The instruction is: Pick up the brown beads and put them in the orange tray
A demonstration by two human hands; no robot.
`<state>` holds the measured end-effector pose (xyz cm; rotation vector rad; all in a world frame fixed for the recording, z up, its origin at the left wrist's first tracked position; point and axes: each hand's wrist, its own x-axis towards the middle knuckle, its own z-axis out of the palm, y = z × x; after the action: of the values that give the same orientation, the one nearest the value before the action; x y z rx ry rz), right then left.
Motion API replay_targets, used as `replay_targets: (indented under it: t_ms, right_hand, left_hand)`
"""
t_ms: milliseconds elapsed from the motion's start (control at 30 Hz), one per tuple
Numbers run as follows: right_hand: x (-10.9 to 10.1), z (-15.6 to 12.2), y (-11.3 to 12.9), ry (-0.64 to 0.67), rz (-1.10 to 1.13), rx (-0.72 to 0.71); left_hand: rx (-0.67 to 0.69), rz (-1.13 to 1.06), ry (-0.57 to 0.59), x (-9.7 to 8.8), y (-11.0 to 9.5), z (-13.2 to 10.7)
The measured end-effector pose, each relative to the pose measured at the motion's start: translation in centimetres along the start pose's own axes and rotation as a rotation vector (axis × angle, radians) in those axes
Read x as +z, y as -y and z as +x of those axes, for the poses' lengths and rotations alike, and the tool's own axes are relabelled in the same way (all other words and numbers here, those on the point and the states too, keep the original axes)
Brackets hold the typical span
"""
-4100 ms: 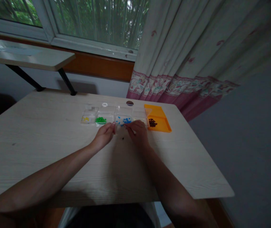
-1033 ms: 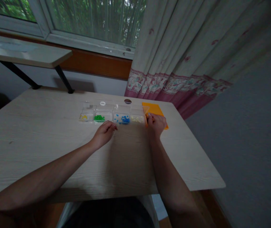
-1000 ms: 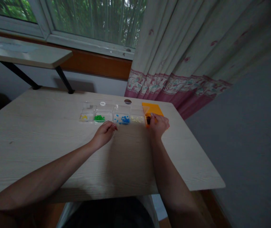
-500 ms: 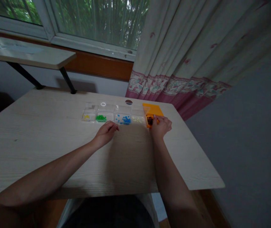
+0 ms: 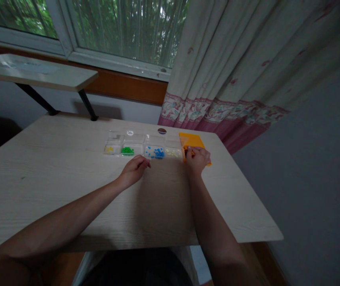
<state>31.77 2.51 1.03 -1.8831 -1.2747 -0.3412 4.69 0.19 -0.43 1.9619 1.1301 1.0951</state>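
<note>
My right hand rests on the near end of an orange tray, its fingertips bent down where dark beads lay; the hand now hides them. My left hand lies on the wooden table with its fingers curled together, just in front of a clear box of blue beads. Nothing shows between its fingers. In a row to the left stand clear boxes of green beads and yellow beads. A box of pale beads sits between the blue box and the tray.
A round cable hole marks the table's far edge behind the boxes. A second, higher table stands at the back left under the window. A patterned curtain hangs at the back right. The table's right edge drops off near the tray.
My right hand left the middle of the table and went right to the orange tray, where its fingers now cover the dark beads. My left hand has stayed near the blue box.
</note>
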Motion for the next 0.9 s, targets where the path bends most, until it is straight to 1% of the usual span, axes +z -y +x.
replay_targets:
  t_ms: [167, 233, 300, 400, 467, 567, 667, 733, 767, 833, 900]
  right_hand:
    - [0.4, -0.4, 1.2, 0.045, 0.045, -0.111]
    - [0.4, -0.7, 1.6, 0.062, 0.054, -0.149]
    - [0.4, -0.9, 1.9, 0.066, 0.055, -0.178]
    - [0.3, -1.1, 2.3, 0.059, 0.052, -0.210]
    - [0.3, -1.2, 2.3, 0.047, 0.052, -0.234]
    - [0.3, -1.4, 2.5, 0.026, 0.064, -0.296]
    - [0.2, -1.7, 3.1, 0.002, 0.075, -0.349]
    - [0.0, -1.9, 3.8, -0.004, 0.064, -0.362]
    - [-0.2, -2.0, 4.2, 0.002, 0.052, -0.364]
    - [-0.7, -1.9, 5.0, 0.029, 0.018, -0.367]
    - [-1.0, -1.5, 5.6, 0.070, -0.025, -0.379]
  left_hand:
    - [0.031, 0.042, 0.034, 0.2, 0.0, -0.1]
    - [0.072, 0.110, -0.009, 0.0, -0.5, -0.2]
    - [0.124, 0.227, -0.083, -0.6, -1.3, -0.3]
    - [0.168, 0.402, -0.216, -2.4, -2.4, 0.0]
    - [0.143, 0.504, -0.303, -4.0, -2.5, 0.5]
    - [0.073, 0.610, -0.381, -6.5, -1.8, 1.4]
    - [-0.004, 0.665, -0.446, -8.4, -0.6, 2.2]
    - [-0.043, 0.710, -0.425, -9.3, 0.2, 2.7]
    - [-0.057, 0.738, -0.387, -9.8, 0.5, 2.9]
    - [-0.070, 0.797, -0.261, -10.8, 1.2, 3.4]
    - [-0.053, 0.860, -0.118, -12.0, 1.8, 3.9]
